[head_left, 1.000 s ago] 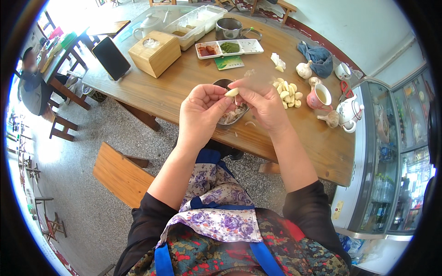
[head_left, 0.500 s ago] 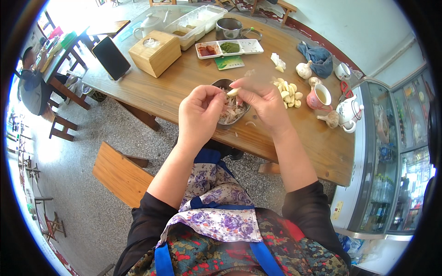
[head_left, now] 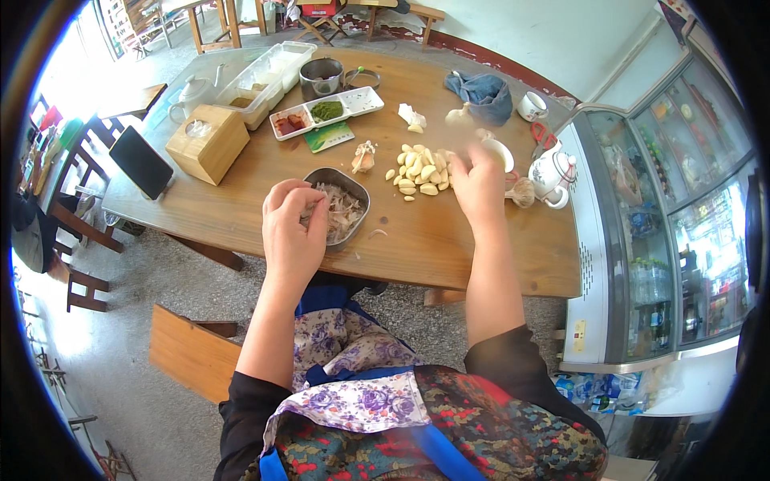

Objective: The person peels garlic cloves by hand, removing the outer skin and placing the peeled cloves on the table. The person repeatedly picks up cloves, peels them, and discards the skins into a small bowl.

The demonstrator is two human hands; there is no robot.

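Fingers of the left hand are curled in toward the palm above the near rim of a small square metal bowl, pinching what looks like a scrap of papery garlic skin; the bowl is full of such skins. Fingers of the right hand are bent down onto the right edge of a heap of peeled garlic cloves lying on the wooden table; whether they grasp a clove I cannot tell, since the back of the hand hides the tips.

Just beyond the bowl lies a part-broken garlic head. Past the right hand are a white teapot, a whole garlic bulb beside it, a white cup and a crumpled blue cloth.

Farther back stand a white divided dish with red and green pastes, a metal pot, a clear plastic container and a wooden tissue box, with a dark phone leaning near the table's left end. A glass-fronted display fridge stands to the right of the table.
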